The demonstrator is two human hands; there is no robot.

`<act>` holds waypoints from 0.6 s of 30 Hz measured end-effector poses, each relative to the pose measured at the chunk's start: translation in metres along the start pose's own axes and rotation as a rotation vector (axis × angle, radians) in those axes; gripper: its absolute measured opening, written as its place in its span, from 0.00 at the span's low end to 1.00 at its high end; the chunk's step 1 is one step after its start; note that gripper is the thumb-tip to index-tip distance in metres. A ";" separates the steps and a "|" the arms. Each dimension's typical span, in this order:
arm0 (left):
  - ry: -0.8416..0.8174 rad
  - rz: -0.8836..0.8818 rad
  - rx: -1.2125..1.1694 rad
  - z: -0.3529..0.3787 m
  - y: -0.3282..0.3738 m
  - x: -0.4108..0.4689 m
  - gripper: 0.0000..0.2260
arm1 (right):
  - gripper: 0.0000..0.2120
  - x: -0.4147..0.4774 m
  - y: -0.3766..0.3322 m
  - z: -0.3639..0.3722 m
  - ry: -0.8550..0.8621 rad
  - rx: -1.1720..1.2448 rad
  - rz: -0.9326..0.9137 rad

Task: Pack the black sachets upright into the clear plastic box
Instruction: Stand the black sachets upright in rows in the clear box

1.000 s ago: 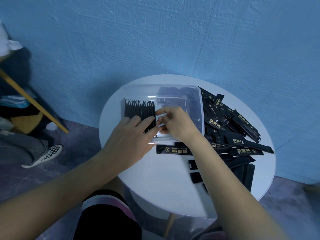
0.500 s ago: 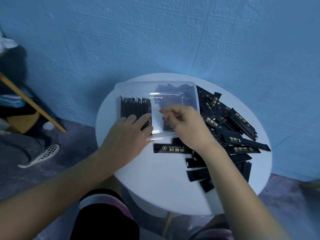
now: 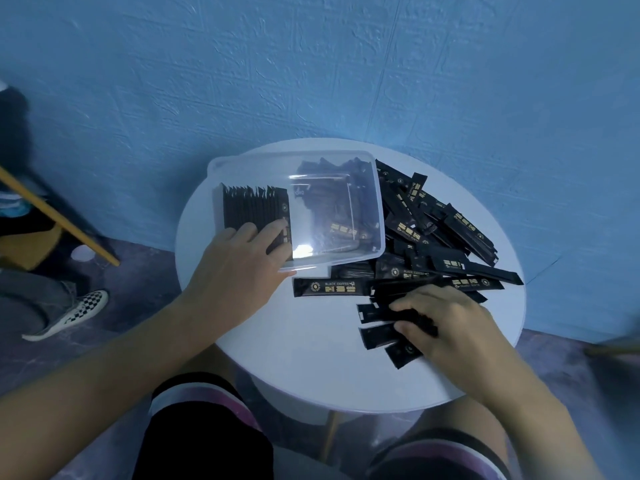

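The clear plastic box (image 3: pixel 375 216) stands on the round white table (image 3: pixel 311 358). A row of black sachets (image 3: pixel 252 209) stands upright against its left wall. My left hand (image 3: pixel 239 268) reaches over the near rim, straight fingers pressing on that row. A loose pile of black sachets (image 3: pixel 446 244) lies right of the box. My right hand (image 3: pixel 446 327) is on the pile's near end, thumb and fingers pinching one black sachet (image 3: pixel 381 311) lying flat.
A single sachet (image 3: pixel 329 287) lies flat just in front of the box. A blue textured wall rises behind the table. At the left, a person's checkered shoe (image 3: pixel 72 313) and a wooden chair leg (image 3: pixel 59 216) stand on the floor. My knees are under the table's near edge.
My right hand has left the box and moved right and toward me, down onto the loose pile, where it has taken hold of a sachet. My left hand stays on the upright row.
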State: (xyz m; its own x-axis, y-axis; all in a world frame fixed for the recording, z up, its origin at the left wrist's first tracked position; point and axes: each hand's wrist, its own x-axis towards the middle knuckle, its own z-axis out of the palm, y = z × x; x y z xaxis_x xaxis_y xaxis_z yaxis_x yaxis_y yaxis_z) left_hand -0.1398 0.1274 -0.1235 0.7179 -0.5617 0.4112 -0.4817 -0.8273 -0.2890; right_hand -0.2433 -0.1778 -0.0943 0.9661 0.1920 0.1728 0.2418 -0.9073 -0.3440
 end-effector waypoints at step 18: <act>-0.012 0.026 -0.025 -0.007 0.000 0.002 0.16 | 0.20 -0.001 0.004 0.012 -0.139 -0.067 -0.102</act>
State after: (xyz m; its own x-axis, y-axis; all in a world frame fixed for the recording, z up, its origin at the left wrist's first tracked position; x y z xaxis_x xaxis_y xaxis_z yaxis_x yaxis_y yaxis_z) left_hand -0.1417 0.1260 -0.1162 0.7113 -0.5826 0.3931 -0.5121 -0.8127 -0.2780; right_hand -0.2417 -0.1771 -0.1074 0.9411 0.3302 0.0724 0.3372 -0.9025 -0.2681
